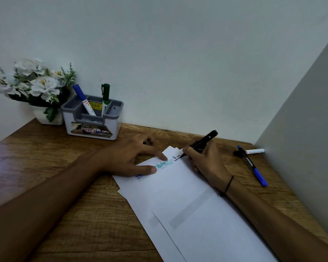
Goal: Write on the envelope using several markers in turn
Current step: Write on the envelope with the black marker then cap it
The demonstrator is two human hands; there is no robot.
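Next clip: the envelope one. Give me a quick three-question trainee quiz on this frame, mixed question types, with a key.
1. True or false: the right hand holds a black marker with its tip on the envelope.
2. How many markers stand in the grey holder? A) one B) two C) three
3. What is the left hand doing?

Key:
1. True; black squiggles show beside the tip.
2. B: a blue-capped marker and a green-capped marker.
3. It presses straight fingers flat on the envelope's far end, beside the teal writing, steadying it.
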